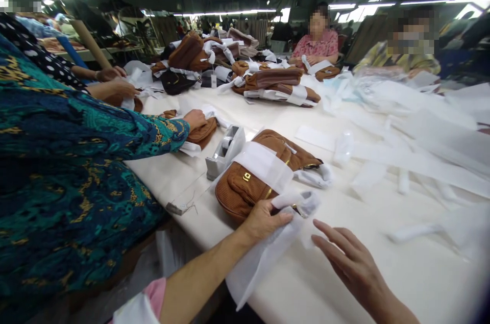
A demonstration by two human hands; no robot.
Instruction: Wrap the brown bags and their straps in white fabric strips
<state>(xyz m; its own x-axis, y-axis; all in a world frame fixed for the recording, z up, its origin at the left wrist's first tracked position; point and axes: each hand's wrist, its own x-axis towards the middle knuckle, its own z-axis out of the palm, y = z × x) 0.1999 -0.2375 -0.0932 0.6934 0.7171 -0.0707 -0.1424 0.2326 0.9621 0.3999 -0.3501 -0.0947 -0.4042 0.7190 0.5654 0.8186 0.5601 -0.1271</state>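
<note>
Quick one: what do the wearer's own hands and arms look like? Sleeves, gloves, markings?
The left hand and right hand are gloveless, with no ring, watch or cable visible. The left sleeve shows a pink edge beside white fabric, leaving the forearm uncovered. No right sleeve is in view.

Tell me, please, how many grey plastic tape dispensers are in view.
1: the grey plastic tape dispenser stands on the white table, beside the brown ribbed bag near the left hand. Others may be hidden behind the piled brown bags.
</note>
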